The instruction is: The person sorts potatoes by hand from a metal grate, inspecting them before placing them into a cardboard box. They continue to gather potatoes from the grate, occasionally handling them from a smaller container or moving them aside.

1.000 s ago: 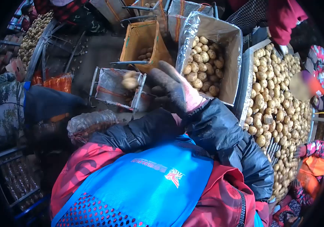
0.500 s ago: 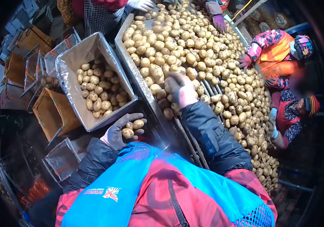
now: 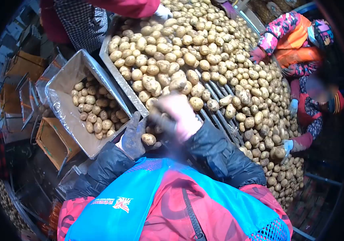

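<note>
My left hand (image 3: 133,138), in a dark grey glove, is in front of my chest by the near corner of the lined crate. A potato (image 3: 148,139) rests against its palm, with the fingers pointing up beside it. My right hand (image 3: 171,114), gloved with a pale pink cuff, is close on the right, above the near edge of the table. Motion smears its fingers, and I cannot make out whether they hold anything. Dirt-marked potatoes (image 3: 164,66) cover much of the sorting table beyond both hands.
A plastic-lined crate (image 3: 59,96), partly filled with potatoes, stands left of the metal table rim (image 3: 117,76). Dark rollers (image 3: 220,96) show between potatoes. Co-workers' gloved hands (image 3: 257,55) reach in from the right and far side. Brown open boxes (image 3: 55,140) stand at left.
My right hand has come back from the potato pile towards my left hand. My left hand has turned, its fingers now pointing up. More rollers are bare; the view has shifted.
</note>
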`<action>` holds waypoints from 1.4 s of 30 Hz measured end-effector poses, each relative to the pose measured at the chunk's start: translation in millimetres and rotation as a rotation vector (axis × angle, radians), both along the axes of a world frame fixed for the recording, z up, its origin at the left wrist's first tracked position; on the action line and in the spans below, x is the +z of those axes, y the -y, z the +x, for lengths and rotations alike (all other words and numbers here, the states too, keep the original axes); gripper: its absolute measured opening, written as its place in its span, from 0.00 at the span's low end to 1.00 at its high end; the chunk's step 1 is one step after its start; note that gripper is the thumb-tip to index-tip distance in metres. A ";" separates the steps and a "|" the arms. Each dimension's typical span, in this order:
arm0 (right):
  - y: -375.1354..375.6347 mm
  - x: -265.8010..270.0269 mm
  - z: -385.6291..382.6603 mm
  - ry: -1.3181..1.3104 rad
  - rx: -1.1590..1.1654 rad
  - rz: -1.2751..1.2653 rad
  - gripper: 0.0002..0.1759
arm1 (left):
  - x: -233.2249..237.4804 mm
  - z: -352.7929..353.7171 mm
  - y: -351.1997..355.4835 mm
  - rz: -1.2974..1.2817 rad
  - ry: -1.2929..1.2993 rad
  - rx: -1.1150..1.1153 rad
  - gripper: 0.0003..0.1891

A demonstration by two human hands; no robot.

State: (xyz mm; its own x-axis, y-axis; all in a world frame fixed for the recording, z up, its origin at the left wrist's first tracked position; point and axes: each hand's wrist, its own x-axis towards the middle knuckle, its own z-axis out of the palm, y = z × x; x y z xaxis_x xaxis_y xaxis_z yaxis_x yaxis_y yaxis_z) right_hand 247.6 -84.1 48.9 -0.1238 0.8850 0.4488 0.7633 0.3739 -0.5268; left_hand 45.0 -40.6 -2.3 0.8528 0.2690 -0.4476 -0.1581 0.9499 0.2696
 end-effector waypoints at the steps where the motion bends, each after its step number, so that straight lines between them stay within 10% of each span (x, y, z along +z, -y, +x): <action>1: 3.9 8.8 -5.1 -0.039 0.022 -0.066 0.19 | 21.5 10.0 0.5 0.072 -0.103 0.047 0.41; 11: -62.3 -66.3 89.4 0.306 -0.839 -0.399 0.34 | -19.3 21.6 -10.7 -0.431 0.271 -0.258 0.35; 13: -57.7 -67.0 93.2 0.099 -0.647 -0.702 0.33 | -14.8 26.5 -13.3 -0.383 0.141 -0.302 0.37; 19: -11.7 -46.8 101.0 0.087 -0.152 -0.443 0.27 | -10.7 59.2 -38.1 -0.356 0.127 -0.250 0.36; 21: -20.4 -8.2 106.8 -0.308 -0.363 -0.786 0.22 | -12.0 73.3 -50.3 -0.330 0.159 -0.202 0.36; 25: -90.1 -35.2 159.5 0.020 -0.498 -0.261 0.18 | -37.8 89.6 -62.2 -0.365 0.414 -0.243 0.36; 33: -250.8 -82.0 155.9 0.793 -0.619 -0.591 0.17 | -6.5 94.9 -65.7 -0.363 0.081 -0.421 0.34; 42: -279.7 -94.8 184.0 0.684 -0.502 -0.653 0.16 | -1.4 91.9 -69.6 0.045 0.152 -0.420 0.27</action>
State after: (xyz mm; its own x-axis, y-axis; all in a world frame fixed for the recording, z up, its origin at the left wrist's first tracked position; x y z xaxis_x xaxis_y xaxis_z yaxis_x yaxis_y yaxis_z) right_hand 431.6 195.6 -45.9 0.2749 0.9486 -0.1568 0.9606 -0.2640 0.0870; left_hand 136.9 29.0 -3.7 0.9475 -0.0979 -0.3043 0.1973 0.9281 0.3157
